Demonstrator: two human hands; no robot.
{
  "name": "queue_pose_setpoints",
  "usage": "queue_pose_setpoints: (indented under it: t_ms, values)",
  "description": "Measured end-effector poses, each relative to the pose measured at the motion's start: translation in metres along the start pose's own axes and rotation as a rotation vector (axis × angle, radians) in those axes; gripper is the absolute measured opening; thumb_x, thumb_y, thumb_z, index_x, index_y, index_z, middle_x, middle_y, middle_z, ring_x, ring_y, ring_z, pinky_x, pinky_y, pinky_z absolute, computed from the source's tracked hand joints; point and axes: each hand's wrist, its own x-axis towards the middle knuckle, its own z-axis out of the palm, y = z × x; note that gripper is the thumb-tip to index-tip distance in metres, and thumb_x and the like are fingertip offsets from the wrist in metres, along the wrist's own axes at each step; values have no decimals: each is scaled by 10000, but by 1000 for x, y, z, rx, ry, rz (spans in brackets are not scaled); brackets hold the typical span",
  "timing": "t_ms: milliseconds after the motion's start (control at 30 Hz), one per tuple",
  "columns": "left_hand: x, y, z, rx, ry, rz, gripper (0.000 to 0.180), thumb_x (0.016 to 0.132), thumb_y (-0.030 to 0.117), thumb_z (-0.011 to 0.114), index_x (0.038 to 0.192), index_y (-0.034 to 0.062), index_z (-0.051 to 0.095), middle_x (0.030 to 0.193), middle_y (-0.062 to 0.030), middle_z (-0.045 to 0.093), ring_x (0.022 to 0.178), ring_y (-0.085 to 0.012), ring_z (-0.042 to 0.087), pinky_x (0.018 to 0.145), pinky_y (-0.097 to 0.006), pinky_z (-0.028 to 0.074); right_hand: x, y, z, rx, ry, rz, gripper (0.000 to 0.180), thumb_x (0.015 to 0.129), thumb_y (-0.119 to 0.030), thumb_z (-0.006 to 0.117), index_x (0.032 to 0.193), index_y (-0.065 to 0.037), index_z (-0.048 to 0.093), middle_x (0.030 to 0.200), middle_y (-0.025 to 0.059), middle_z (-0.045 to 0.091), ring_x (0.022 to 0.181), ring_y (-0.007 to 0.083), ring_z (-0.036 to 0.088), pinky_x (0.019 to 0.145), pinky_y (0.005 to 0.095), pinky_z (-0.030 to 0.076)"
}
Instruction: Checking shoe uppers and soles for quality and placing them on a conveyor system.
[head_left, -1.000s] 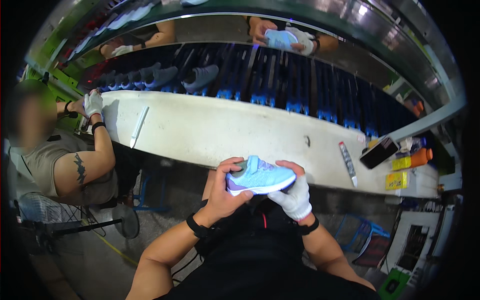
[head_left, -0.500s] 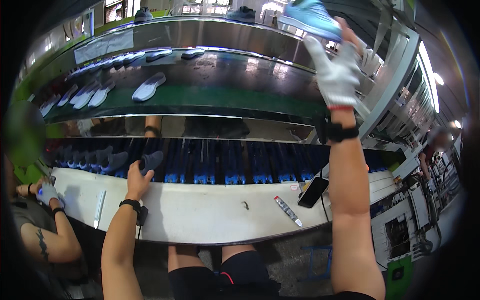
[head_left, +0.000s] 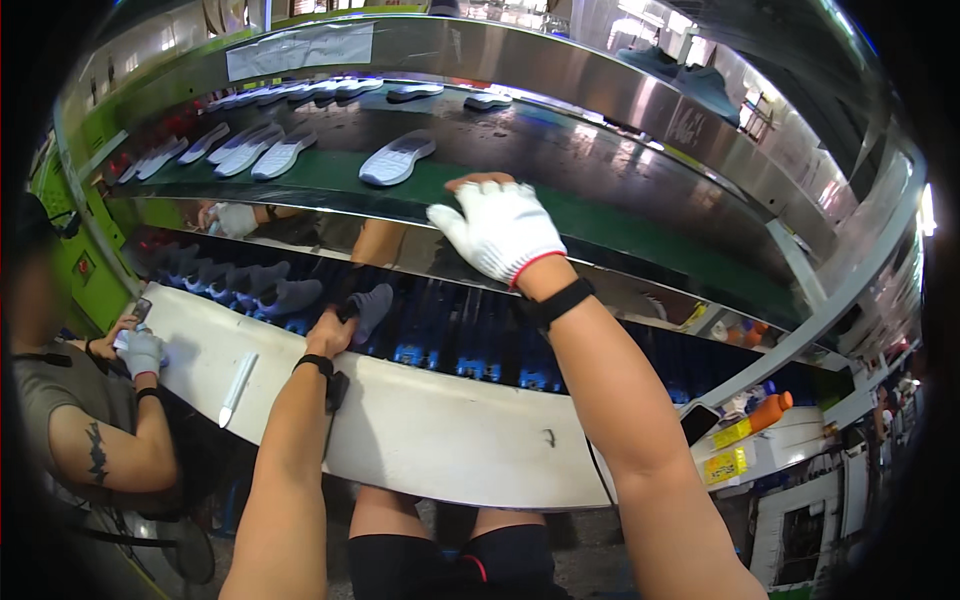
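Down on the dark lower belt, near its front edge, our bare left hand [head_left: 330,332] pinches a grey shoe upper [head_left: 372,306]; it looks soft, light, floppy, so we'd grip the collar. Gloved right hand [head_left: 497,228] lies flat, fingers together, on the green upper belt [head_left: 640,215].

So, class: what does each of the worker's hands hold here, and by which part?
The left hand grips a grey shoe by its heel end on the dark belt. The gloved right hand holds nothing; it rests on the green shelf's edge.

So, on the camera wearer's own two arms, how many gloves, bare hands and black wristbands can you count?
White glove, on the right hand: 1
Bare hand, the left hand: 1
Black wristbands, one on each wrist: 2
Total: 4
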Motion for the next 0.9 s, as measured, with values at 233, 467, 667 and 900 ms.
queue_pose_setpoints:
  t_ms: [233,467,667,900]
  values:
    - [-68,-7,-23,-853,-75,139,386,1174,362,512,1094,44,716,929,5,666,815,-98,593,707,-306,497,35,-34,10,67,-115,50,691,1087,-614,518,1466,-58,677,1473,205,702,1383,384,639,1189,526,478]
    - [-231,-1,-16,-750,-343,183,294,1144,240,561,1096,25,756,1006,4,734,917,-93,651,851,-293,541,51,-34,-9,242,-379,100,789,1058,-676,529,1549,-65,614,1583,221,621,1427,422,615,1208,485,491]
    - [-275,72,-34,55,-25,732,340,1010,193,703,1304,24,713,1203,-224,745,1119,-374,707,987,-458,565,46,-31,-7,261,-280,69,816,1011,-681,601,1544,-64,623,1599,210,609,1433,400,616,1214,472,492]
    - [-314,132,9,509,-337,968,537,995,139,664,1525,73,605,1256,-224,749,1123,-395,737,985,-491,591,47,-44,-23,209,-423,53,1036,877,-792,682,1611,-71,563,1656,209,560,1493,377,576,1230,471,485]
